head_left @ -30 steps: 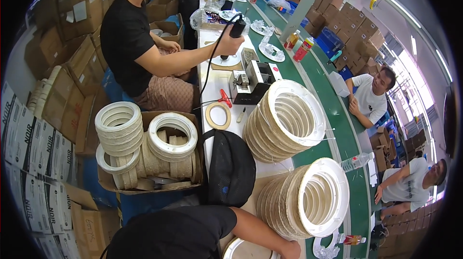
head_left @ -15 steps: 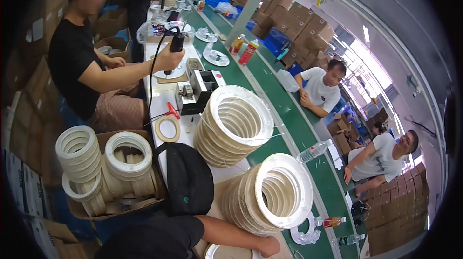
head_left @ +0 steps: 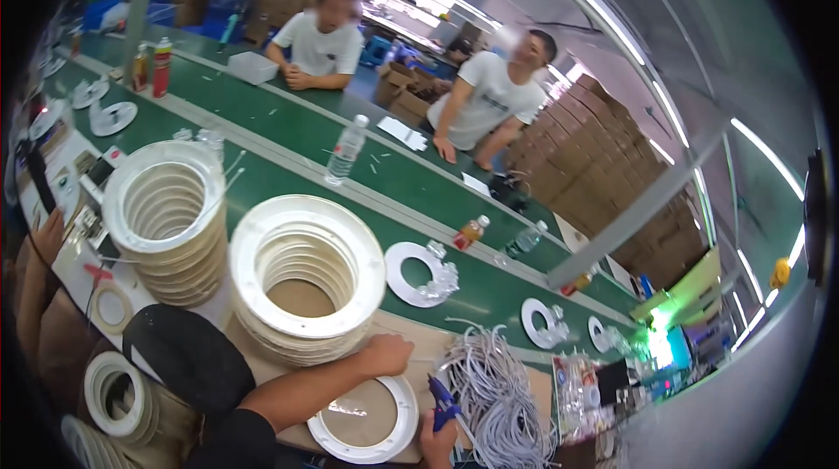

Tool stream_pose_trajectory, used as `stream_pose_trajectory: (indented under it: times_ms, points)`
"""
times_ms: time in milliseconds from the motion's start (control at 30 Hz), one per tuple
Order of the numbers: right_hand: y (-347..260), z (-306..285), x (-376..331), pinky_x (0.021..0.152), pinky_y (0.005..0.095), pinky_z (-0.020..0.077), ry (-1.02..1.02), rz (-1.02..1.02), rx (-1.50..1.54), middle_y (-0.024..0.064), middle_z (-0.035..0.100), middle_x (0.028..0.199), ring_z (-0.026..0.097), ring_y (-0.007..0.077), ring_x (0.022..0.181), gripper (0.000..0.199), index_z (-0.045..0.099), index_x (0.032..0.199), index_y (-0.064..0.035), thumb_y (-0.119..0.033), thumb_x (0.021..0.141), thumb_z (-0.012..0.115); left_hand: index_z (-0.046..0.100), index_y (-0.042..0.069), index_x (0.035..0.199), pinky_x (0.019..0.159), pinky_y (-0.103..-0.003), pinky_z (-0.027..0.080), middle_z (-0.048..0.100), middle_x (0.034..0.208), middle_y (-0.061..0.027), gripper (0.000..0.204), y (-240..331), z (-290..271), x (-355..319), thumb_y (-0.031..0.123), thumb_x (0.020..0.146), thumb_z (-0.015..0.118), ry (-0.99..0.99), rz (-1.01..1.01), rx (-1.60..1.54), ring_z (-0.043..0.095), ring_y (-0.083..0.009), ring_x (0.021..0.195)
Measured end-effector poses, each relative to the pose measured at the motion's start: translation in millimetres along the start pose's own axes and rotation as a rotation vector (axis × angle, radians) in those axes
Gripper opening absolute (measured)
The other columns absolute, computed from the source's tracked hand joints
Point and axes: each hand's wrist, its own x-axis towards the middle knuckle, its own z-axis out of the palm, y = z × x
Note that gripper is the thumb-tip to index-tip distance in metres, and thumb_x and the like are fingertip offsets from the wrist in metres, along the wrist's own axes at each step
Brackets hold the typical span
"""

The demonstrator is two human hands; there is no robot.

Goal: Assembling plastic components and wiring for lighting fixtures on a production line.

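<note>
My left hand is closed at the far edge of a flat white ring; whatever its fingers hold, if anything, is hidden. In my right hand, to the right of this ring, is a blue-purple glue gun, its nozzle pointing up and to the left. Brown board shows through the ring's opening. Just beyond my left forearm stands a tall stack of off-white rings. A tangled heap of grey-white cables lies right of the glue gun.
A second ring stack stands at left, beside a black bag. More rings are at lower left. Across the green conveyor, two people in white shirts lean on its edge. Bottles and white discs sit along it.
The view has swung right, so the cable heap and my right hand with the glue gun now show. My left hand remains by the white ring, still closed.
</note>
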Motion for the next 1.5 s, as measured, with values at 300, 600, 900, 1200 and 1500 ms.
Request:
stream_pose_trajectory:
  times_ms: [300, 600, 900, 1200, 1500]
  points:
    - [6.6, -5.0, -9.7, 0.069, 0.0412, 0.0497, -0.055, -0.009, -0.082, 0.0165, 0.066, 0.083, 0.065, 0.0311, 0.074, 0.033, 0.063, 0.105, -0.0018, -0.033, 0.095, 0.063, 0.068, 0.005, 0.101, 0.078, -0.051, 0.054, 0.065, 0.096, -0.0209, 0.022, 13.3, -0.8, -1.5, 0.008, 0.085, 0.054, 0.368, 0.078, -0.129, 0.066, -0.0392, 0.090]
    - [12.2, -8.1, -7.4, 0.075, 0.0342, 0.0504, -0.031, 0.097, 0.144, 0.0107, 0.067, 0.091, 0.063, 0.0194, 0.082, 0.024, 0.065, 0.108, 0.0006, -0.021, 0.097, 0.062, 0.066, 0.001, 0.116, 0.094, -0.040, 0.049, 0.066, 0.112, -0.0196, 0.026, 41.6, -18.9, 7.1, 0.016, 0.097, 0.058, 0.377, 0.463, -0.648, 0.063, -0.0358, 0.106]
    - [4.8, -8.1, -12.0, 0.076, 0.0345, 0.0500, -0.002, -0.037, 0.254, 0.0130, 0.067, 0.096, 0.064, 0.0222, 0.085, 0.027, 0.064, 0.112, 0.0013, -0.021, 0.097, 0.061, 0.066, 0.003, 0.119, 0.095, -0.038, 0.048, 0.068, 0.112, -0.0163, 0.026, 30.5, -10.6, 4.6, 0.017, 0.100, 0.055, 0.164, 0.447, -0.640, 0.064, -0.0299, 0.106]
    - [2.9, -13.9, -11.5, 0.074, 0.0317, 0.0489, -0.030, -0.069, 0.294, 0.0109, 0.065, 0.094, 0.061, 0.0190, 0.080, 0.025, 0.063, 0.112, 0.0013, -0.018, 0.097, 0.062, 0.066, 0.003, 0.116, 0.090, -0.039, 0.049, 0.068, 0.106, -0.0174, 0.026, 30.2, -8.0, 6.6, 0.019, 0.100, 0.055, 0.068, 0.474, -0.568, 0.064, -0.0332, 0.100]
    - [5.4, -8.5, -11.1, 0.074, 0.0345, 0.0488, -0.019, -0.069, 0.230, 0.0113, 0.065, 0.093, 0.061, 0.0213, 0.079, 0.026, 0.063, 0.112, 0.0000, -0.020, 0.095, 0.064, 0.067, 0.001, 0.112, 0.088, -0.041, 0.050, 0.067, 0.104, -0.0196, 0.024, 24.0, -7.3, 4.5, 0.017, 0.097, 0.057, 0.099, 0.457, -0.532, 0.063, -0.0360, 0.097]
